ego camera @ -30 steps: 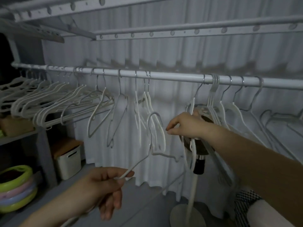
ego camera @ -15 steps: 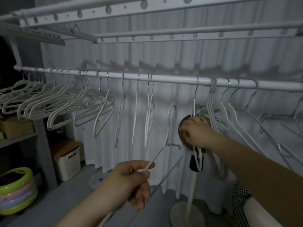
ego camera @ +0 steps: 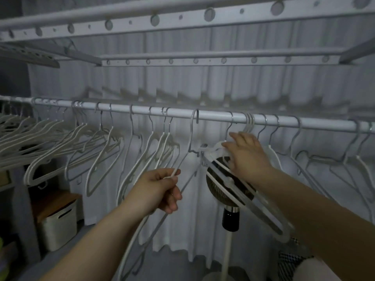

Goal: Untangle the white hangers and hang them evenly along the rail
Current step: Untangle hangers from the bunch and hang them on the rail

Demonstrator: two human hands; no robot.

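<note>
The thin white wire hanger [ego camera: 191, 138], pinched by the left hand [ego camera: 160, 189], seems hooked over the long white metal rail [ego camera: 215, 117]; seat it squarely while the right hand [ego camera: 245, 155], fingers spread, holds the tangled white plastic hangers [ego camera: 227, 180] aside.

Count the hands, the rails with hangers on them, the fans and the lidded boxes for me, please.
Hands: 2, the left hand gripping a white hanger, the right hand touching others
Rail with hangers: 1
Fan: 1
Lidded box: 1
Total: 5
</note>
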